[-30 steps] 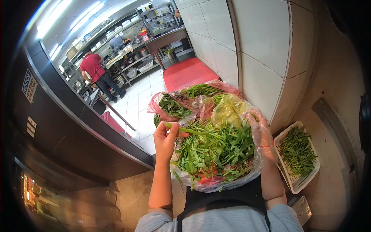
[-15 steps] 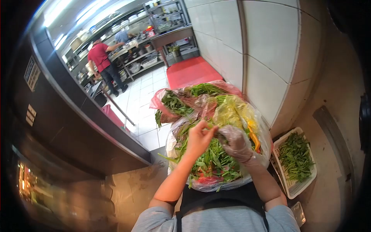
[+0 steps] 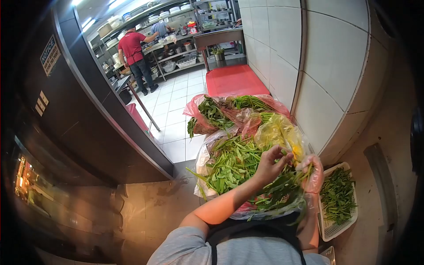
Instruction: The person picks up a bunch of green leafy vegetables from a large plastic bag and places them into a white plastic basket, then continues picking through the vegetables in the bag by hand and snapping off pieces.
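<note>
a white tiled wall (image 3: 327, 66) runs along my right, with a kitchen aisle beyond. in front of me a clear bag (image 3: 207, 165) sits heaped with greens, and a pink bag (image 3: 196, 108) of more is just behind it. my gloved right hand (image 3: 312, 174) is closed around a bunch of leafy stalks (image 3: 282, 191) over the clear bag's near right edge. my bare left hand (image 3: 270, 167) meets it, fingertips pinched on the top of the same bunch. a white basket (image 3: 329, 226) of leaves lies just to the right.
</note>
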The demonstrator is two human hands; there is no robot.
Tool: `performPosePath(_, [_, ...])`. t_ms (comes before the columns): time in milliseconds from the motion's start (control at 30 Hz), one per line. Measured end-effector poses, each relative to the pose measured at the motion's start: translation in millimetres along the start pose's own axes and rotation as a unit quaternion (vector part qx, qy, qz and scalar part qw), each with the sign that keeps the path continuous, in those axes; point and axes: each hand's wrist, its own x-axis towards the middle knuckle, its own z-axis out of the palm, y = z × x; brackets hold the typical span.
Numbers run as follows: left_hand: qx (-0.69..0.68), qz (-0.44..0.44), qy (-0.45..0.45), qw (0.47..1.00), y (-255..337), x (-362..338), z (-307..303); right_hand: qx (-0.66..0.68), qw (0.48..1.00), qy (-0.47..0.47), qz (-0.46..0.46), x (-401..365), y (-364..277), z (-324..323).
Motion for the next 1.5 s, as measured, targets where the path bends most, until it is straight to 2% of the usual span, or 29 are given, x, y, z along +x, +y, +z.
performPosePath(67, [0.172,-0.025,-0.043,0.984,-19,14,-23,-0.029,0.996,0.064,-0.050,-7,-10,3])
performPosePath(100, [0.387,-0.016,-0.044,0.921,-38,11,-41,-0.044,0.994,0.074,-0.070,-10,-12,4])
performPosePath(133, [0.471,-0.165,-0.083,0.863,-41,8,-56,-0.059,0.991,0.083,-0.091,-14,-16,4])
performPosePath(200, [0.585,-0.127,-0.075,0.797,-42,-9,-90,-0.068,0.988,0.079,-0.116,-17,-24,-3])
performPosePath(267, [0.564,-0.113,-0.023,0.817,-45,-22,-147,-0.053,0.990,0.059,-0.114,-23,-30,-18])
performPosePath(300, [0.583,-0.035,0.021,0.811,-76,-35,-199,-0.054,0.995,0.002,-0.085,-24,-36,-27])
performPosePath(333, [0.523,-0.131,0.088,0.837,-48,-47,-217,-0.059,0.995,-0.015,-0.075,-27,-38,-27])
performPosePath(367, [0.584,-0.220,0.172,0.762,-20,-61,-223,-0.063,0.995,-0.033,-0.065,-29,-41,-25])
performPosePath(400, [0.624,-0.224,0.262,0.701,-60,-90,-271,-0.066,0.995,-0.052,-0.055,-28,-42,-23])
performPosePath(433, [0.613,-0.285,0.330,0.659,-55,-107,-279,-0.083,0.992,-0.062,-0.070,-24,-36,-24])
performPosePath(467, [0.513,-0.361,0.362,0.690,-58,-124,-297,-0.087,0.993,-0.049,-0.056,-23,-30,-19])
performPosePath(500, [0.434,-0.257,0.381,0.774,-118,-160,-346,-0.093,0.994,-0.036,-0.043,-23,-23,-11])
performPosePath(567, [0.219,-0.354,0.361,0.835,-98,-171,-331,-0.091,0.995,-0.027,-0.024,-18,-8,-11])
performPosePath(600, [0.106,-0.395,0.340,0.847,-83,-171,-318,-0.101,0.993,-0.057,-0.005,-14,0,-14])
performPosePath(633, [0.157,-0.306,0.367,0.864,-74,-167,-301,-0.111,0.990,-0.086,0.013,-9,6,-15])
performPosePath(733, [0.349,-0.243,0.286,0.859,-24,-144,-287,-0.148,0.980,-0.127,0.036,-8,8,-9])
performPosePath(800, [0.234,-0.222,0.260,0.910,64,-107,-231,-0.158,0.978,-0.126,0.044,-10,2,-5])
performPosePath(833, [0.173,-0.186,0.233,0.939,88,-99,-222,-0.159,0.979,-0.120,0.043,-12,0,-5])
performPosePath(900, [0.142,-0.126,0.244,0.951,119,-83,-212,-0.163,0.980,-0.109,0.045,-16,-4,-6])
performPosePath(1000, [0.094,-0.071,0.279,0.953,116,-72,-207,-0.205,0.964,-0.154,0.070,-20,-6,1])
performPosePath(1033, [0.072,-0.058,0.289,0.953,112,-64,-204,-0.175,0.972,-0.148,0.059,-25,-2,9])
performPosePath(1167, [0.028,-0.004,0.289,0.957,94,-52,-174,-0.303,0.935,-0.176,0.054,-33,-23,42])
performPosePath(1267, [0.023,0.015,0.289,0.957,95,-47,-158,-0.400,0.870,-0.284,-0.051,-32,-19,64])
performPosePath(1300, [0.031,0.024,0.289,0.957,96,-45,-153,-0.466,0.815,-0.333,-0.093,-28,-14,71])
performPosePath(1400, [0.028,0.044,0.290,0.956,97,-43,-140,-0.641,0.655,-0.290,-0.276,-24,9,88])
performPosePath(1500, [-0.005,0.036,0.285,0.958,100,-45,-130,-0.726,0.581,-0.190,-0.315,-25,23,100])
